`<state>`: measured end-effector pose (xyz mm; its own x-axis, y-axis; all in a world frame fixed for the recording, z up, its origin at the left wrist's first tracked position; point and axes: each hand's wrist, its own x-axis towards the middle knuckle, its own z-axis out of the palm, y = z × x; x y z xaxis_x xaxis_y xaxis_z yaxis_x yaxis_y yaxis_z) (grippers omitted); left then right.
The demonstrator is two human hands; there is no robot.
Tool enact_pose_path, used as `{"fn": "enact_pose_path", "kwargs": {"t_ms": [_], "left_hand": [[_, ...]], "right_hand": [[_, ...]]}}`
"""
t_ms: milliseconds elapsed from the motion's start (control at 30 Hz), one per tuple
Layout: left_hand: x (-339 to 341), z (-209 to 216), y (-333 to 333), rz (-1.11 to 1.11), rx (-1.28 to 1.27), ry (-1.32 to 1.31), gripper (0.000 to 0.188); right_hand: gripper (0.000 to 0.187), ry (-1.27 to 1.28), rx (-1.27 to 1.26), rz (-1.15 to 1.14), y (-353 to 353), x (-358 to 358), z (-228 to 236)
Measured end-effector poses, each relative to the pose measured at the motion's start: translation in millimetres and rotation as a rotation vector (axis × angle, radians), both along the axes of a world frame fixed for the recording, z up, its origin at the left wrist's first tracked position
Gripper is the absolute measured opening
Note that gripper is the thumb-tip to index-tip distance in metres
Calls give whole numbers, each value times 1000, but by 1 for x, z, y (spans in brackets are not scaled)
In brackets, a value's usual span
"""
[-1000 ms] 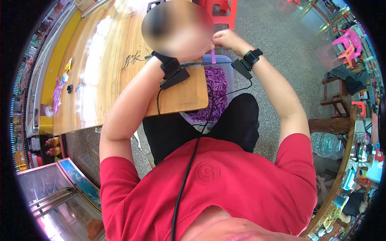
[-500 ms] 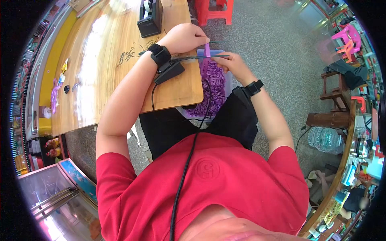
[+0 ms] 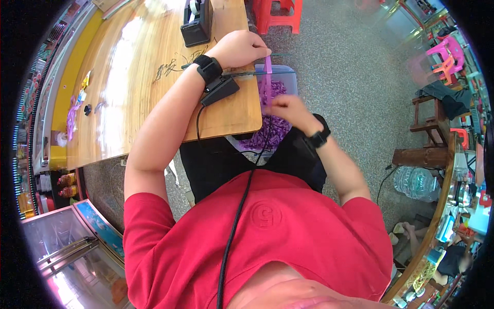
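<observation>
My left hand [image 3: 241, 49] is over the table's right edge, thumb and finger pinched on the top of a purple strip [image 3: 268, 66]. Beside those fingertips a thin dark rod [image 3: 282, 54] points right. A second thin rod [image 3: 283, 72] reaches out past the table edge, and the strip crosses it. Lower down, my right hand [image 3: 292, 112] has its fingers closed at the strip's lower end, slightly blurred. Below the hands stands a translucent plastic bin [image 3: 291, 77], holding many small purple pieces [image 3: 277, 130].
On the wooden table [image 3: 149, 103] are a black tape dispenser [image 3: 197, 24] and a black wedge-shaped device [image 3: 221, 91] with a cable. More purple strips [image 3: 73, 114] lie at the table's left. A red stool [image 3: 278, 15] stands beyond; a wooden stool [image 3: 428, 116] is at right.
My right hand has left the nearer rod and moved down toward me, to the strip's lower end. My left hand keeps its pinch nearly in place.
</observation>
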<state>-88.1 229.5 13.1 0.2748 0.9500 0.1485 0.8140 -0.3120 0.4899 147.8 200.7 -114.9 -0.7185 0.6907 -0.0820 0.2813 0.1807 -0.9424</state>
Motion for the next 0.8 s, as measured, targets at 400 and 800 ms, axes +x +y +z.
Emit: {"fn": "enact_pose_path", "kwargs": {"t_ms": [400,800], "left_hand": [[1,-2,2,21,8,-2,31],[-1,-5,2,-2,34,-8,31]], "right_hand": [[16,221,263,62,-72,28,48],[20,275,301,127,-55,30,123]]}}
